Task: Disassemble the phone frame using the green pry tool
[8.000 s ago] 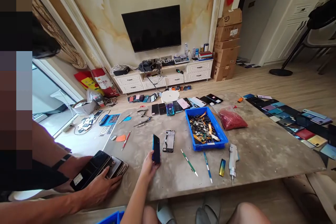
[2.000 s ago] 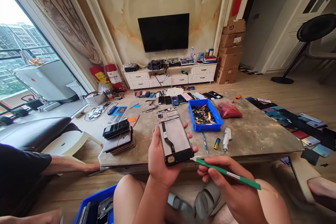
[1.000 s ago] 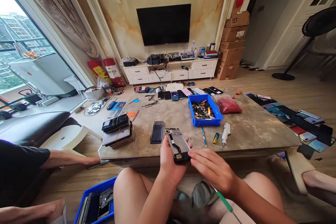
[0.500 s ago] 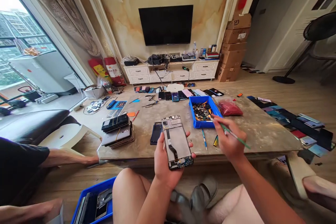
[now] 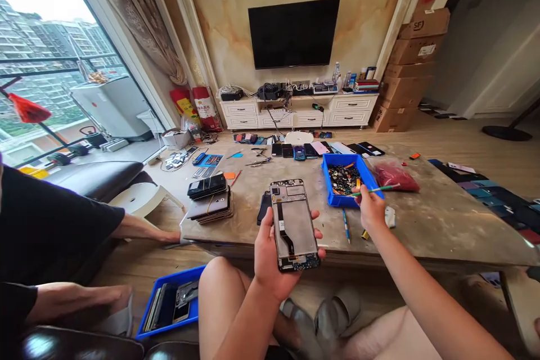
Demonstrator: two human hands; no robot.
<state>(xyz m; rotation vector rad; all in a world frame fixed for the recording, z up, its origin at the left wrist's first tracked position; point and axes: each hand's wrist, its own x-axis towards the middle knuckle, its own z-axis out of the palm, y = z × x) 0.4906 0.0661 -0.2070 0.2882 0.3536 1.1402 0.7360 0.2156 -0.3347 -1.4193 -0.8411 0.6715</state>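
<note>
**Co-worker:** dark-shirted torso (image 5: 46, 219) at far left; one forearm (image 5: 143, 229) reaches toward the table edge, the other arm (image 5: 71, 301) lies above the floor tray.

**Floor tray:** blue plastic tray (image 5: 184, 274) on the wooden floor, holding phone parts and screens (image 5: 172, 304).

**Phone stacks:** two piles on the marble-topped table (image 5: 455, 225), black phones (image 5: 206, 186) behind grey-backed phones (image 5: 210, 206), near its left edge.

**Loose phone:** dark handset (image 5: 264, 208), lying just behind the held assembly.

**Left hand (image 5: 270, 259):** fingers curled up around the phone display assembly, thumb along one long edge, fingertips along the other; firm hold.

**Phone display assembly (image 5: 294, 225):** metal-framed, with a black ribbon cable down its back; held nearly upright above the table's near edge.

**Right hand (image 5: 370, 209):** raised above the table beyond the assembly, fingers pressed together, pinching the green-handled pick.

**Green-handled pick (image 5: 373, 190):** tip pointing left, over the parts tray.

**Parts tray:** blue tray (image 5: 337, 201) on the table, filled with mixed scrap parts (image 5: 342, 179).

**Nearby tools:** blue-handled pick (image 5: 346, 225) and white electric screwdriver (image 5: 390, 216), both on the table.

**Red bag (image 5: 396, 176):** beside the parts tray.

**Far right:** rows of phones (image 5: 485, 197) laid out along the table's end.
</note>
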